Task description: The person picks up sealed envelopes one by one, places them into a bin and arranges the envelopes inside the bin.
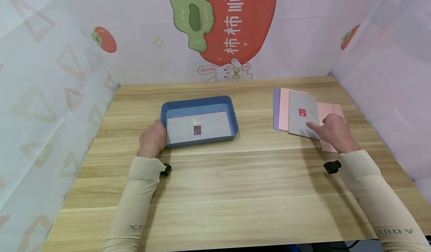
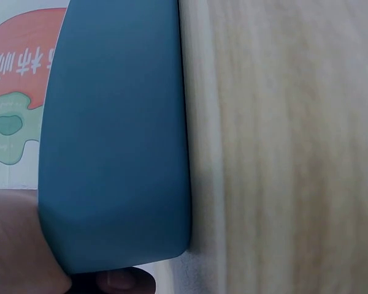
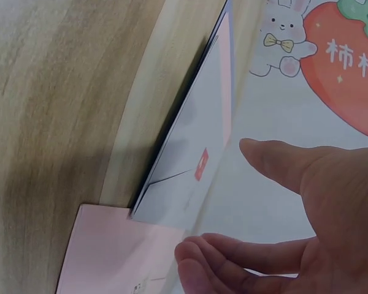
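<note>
A blue tray (image 1: 202,102) holds a white envelope (image 1: 215,126) with a dark square label. My left hand (image 1: 152,137) grips the tray's left end; in the left wrist view the hand (image 2: 18,248) is at a corner of the blue wall (image 2: 113,135), fingers partly hidden. At the right, a grey envelope (image 1: 303,123) with a red label overlaps pink (image 1: 284,109) and purple (image 1: 276,109) ones. My right hand (image 1: 336,132) hovers by its lower right corner. In the right wrist view, thumb and loosely bent fingers of the hand (image 3: 340,205) stand apart with nothing between them.
Another pink envelope (image 1: 326,109) lies partly under the grey one and my right hand. The wooden table (image 1: 235,188) meets a printed cloth backdrop (image 1: 141,57) at the rear, with cloth walls at both sides. A dark cable (image 1: 347,246) shows beyond the front edge.
</note>
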Demonstrator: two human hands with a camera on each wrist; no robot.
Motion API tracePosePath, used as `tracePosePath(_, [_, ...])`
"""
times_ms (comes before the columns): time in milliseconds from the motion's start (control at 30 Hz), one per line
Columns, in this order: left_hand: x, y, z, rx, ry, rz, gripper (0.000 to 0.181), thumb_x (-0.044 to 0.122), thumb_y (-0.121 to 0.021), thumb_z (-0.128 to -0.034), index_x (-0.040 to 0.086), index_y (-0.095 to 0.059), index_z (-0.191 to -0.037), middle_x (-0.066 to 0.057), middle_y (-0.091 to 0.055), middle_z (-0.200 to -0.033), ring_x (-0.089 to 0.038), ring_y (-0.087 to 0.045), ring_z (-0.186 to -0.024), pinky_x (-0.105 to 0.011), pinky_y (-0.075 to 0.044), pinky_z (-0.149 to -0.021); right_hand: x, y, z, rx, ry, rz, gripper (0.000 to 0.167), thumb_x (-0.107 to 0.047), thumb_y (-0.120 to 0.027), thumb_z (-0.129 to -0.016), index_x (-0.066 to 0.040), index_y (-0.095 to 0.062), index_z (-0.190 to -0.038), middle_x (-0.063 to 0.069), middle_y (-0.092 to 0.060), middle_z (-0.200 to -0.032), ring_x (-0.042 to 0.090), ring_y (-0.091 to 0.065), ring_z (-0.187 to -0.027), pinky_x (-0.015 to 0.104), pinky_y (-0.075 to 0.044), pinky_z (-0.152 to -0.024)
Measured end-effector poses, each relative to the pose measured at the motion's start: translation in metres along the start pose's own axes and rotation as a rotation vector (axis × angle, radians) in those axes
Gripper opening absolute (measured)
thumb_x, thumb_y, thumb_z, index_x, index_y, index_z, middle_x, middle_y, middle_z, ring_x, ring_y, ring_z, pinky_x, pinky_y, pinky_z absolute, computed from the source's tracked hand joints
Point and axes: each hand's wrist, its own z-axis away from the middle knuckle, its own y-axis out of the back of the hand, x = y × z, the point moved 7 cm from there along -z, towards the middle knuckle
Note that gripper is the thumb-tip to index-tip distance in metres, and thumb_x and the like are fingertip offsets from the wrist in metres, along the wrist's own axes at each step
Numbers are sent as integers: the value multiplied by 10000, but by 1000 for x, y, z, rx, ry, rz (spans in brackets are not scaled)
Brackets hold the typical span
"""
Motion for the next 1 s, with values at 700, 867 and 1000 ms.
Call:
tracePosePath(700, [1,3,1,24,5,22,319,148,-271,-1129,-78,-478,-1218,-357,-653,-1094,-448,-666,-923,-558,-549,-737,28,-16,-12,-98,-137,14,583,-497,-751,-924,31,-543,-791,73,-432,-691,323,-473,-763,362,-389,-649])
tracePosePath(867, [1,3,1,13,3,22,317,144,-270,-1128,-78,-471,-1232,-352,-648,-1099,-439,-664,-925,-556,-547,-746,31,-16,-12,-127,-170,-15,613,-493,-760,-926,75,-537,-869,112,-455,-750,327,-483,-771,364,-415,-644])
tracePosePath(1000, [0,1,1,3,3,16,324,141,-266,-1128,-85,-464,-1248,-358,-648,-1107,-443,-667,-929,-556,-547,-747,34,-18,-11,-178,-191,-51,647,-488,-735,-942,132,-555,-981,161,-491,-834,338,-497,-819,352,-444,-641])
